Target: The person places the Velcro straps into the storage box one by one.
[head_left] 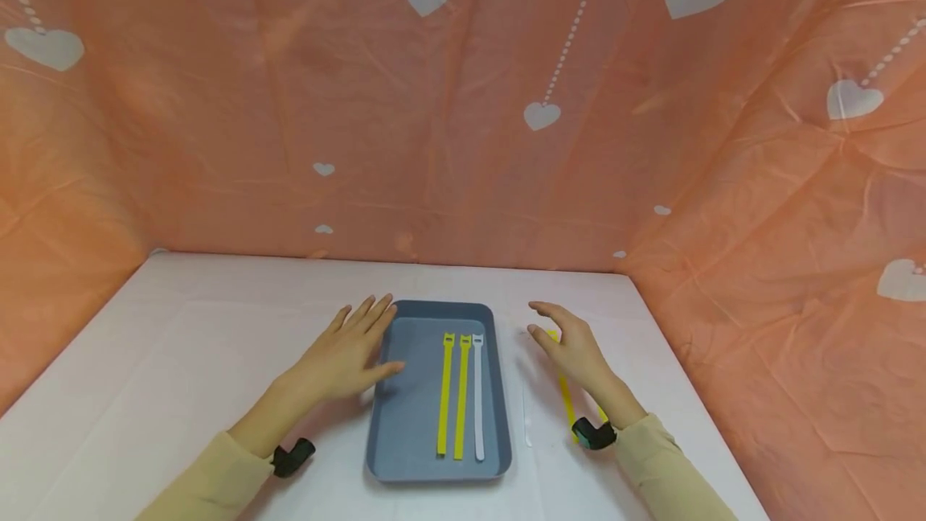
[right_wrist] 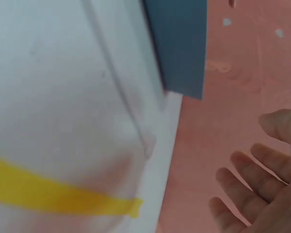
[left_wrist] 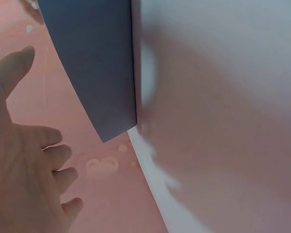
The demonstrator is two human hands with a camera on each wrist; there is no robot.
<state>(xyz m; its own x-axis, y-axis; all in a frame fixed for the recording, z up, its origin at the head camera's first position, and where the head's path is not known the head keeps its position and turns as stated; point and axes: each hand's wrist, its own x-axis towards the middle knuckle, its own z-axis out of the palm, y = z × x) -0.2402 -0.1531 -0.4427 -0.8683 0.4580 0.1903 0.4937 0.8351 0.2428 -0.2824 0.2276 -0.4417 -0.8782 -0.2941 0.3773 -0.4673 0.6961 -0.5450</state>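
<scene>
Note loose yellow slotted cable tie (head_left: pixel 567 396) on white table (head_left: pixel 217 344), partly hidden beneath right hand (head_left: pixel 579 356), with visible length toward 7 o'clock from mid-hand, long axis near 12-to-6, tipped slightly toward 11-to-5. Count right hand as clearly nearer, left well apart across tray. Log right grip as empty, thumb and index apart, fingers loosely bent. Add second yellow piece (head_left: pixel 601 415) near right wrist, mostly covered; cannot tell if separate. Next, toward 9 o'clock: loose white cable tie (head_left: pixel 527 424), just beside gray-blue tray (head_left: pixel 408 441) and roughly parallel to its long side. Inside tray, toward 3 o'clock of its floor, see two yellow cable ties (head_left: pixel 452 396) and one white cable tie (head_left: pixel 478 400), side by side, slotted heads at 12. At tray's 10 o'clock edge, left hand (head_left: pixel 350 360), fingers spread and straight, holding nothing; cannot tell if touching rim. Behind, at 12: orange heart-print curtain (head_left: pixel 470 183).
</scene>
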